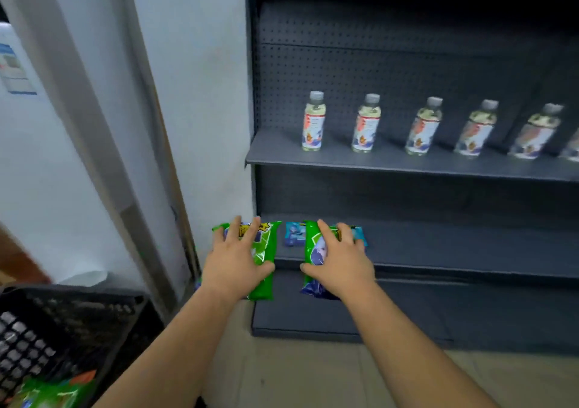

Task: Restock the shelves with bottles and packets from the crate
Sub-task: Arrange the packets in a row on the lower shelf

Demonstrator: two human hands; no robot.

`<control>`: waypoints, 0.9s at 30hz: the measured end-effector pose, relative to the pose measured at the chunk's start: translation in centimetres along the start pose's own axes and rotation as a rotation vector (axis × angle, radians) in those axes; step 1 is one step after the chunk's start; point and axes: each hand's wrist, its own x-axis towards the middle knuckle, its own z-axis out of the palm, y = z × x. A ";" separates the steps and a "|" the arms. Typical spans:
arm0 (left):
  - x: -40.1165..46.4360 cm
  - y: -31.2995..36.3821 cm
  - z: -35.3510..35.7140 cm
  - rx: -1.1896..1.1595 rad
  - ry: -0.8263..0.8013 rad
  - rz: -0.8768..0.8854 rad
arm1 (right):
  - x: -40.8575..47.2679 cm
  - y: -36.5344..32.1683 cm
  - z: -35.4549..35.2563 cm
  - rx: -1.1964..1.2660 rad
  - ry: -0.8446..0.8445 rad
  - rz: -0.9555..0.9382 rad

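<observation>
**Head view: two green packets held at the lower shelf**

Head camera, looking down on both arms stretched toward a dark grey shelving unit (407,63). Left hand (233,258) spread over a green packet (264,251), fingers fanned across its face and thumb hooked round its right edge, gripping it. Right hand (340,262) likewise over a second green packet (315,244), fingers laid across the top, thumb curled round the left edge. Both packets upright-ish, held at the front left end of the lower shelf (470,244); whether touching the board cannot be told. Behind and between them, small blue packets (294,234) lying on that same shelf, partly hidden by the right hand.

One level up, on the middle shelf (391,161), a row of clear bottles (313,122) with grey caps and white labels, standing upright and well apart, somewhat blurred toward the right.

Bottom left corner: black plastic crate (56,320) on the floor, more green packets (47,395) inside it. White wall (194,63) left of the shelving.
</observation>
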 end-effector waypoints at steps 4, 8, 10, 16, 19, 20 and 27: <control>3.3 9.4 4.5 -0.016 -0.066 0.112 | 0.6 10.1 -2.8 0.007 0.041 0.138; 6.3 18.1 9.0 -0.016 -0.125 0.167 | 1.7 18.9 -5.0 0.002 0.046 0.222; 7.8 21.7 11.1 -0.018 -0.150 0.179 | 2.5 22.6 -5.7 0.001 0.047 0.247; 11.9 28.8 17.1 -0.006 -0.241 0.196 | 7.2 31.3 -6.1 -0.003 0.000 0.323; 15.2 31.0 20.7 -0.001 -0.284 0.184 | 10.8 35.3 -5.1 -0.007 -0.048 0.358; 16.6 31.8 22.2 -0.002 -0.299 0.176 | 12.4 36.8 -4.6 -0.013 -0.065 0.368; 26.3 37.3 32.2 0.003 -0.424 0.109 | 23.2 47.0 -1.9 -0.061 -0.199 0.410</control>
